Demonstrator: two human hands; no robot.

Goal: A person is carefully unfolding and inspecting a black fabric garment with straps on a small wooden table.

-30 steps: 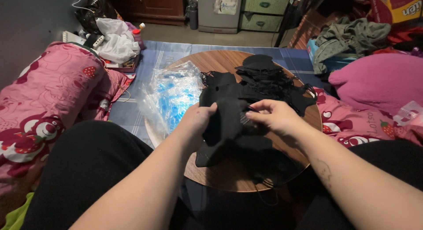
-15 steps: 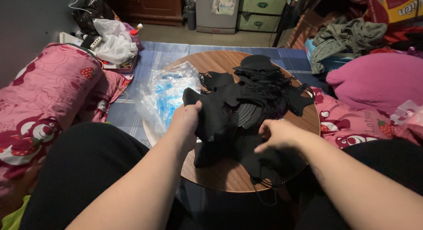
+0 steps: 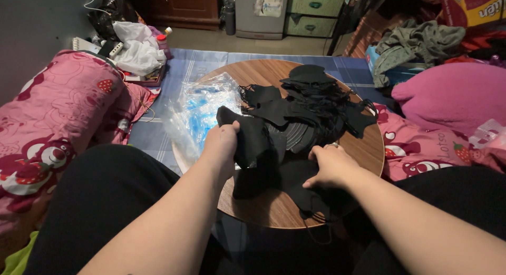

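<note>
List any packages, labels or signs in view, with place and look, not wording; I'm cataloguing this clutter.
Clear plastic bag: on the round table's left edge, crumpled, blue contents inside.
Printed sack: top right corner, red and yellow.
Paper label: on the grey cabinet front at the far wall, pale, rectangular.

Your near table edge: bare wood, open to pass | centre and far side: blocked by the black mask pile | your left: plastic bag overhangs the rim | beyond: pink pillow left, magenta cushion right.
</note>
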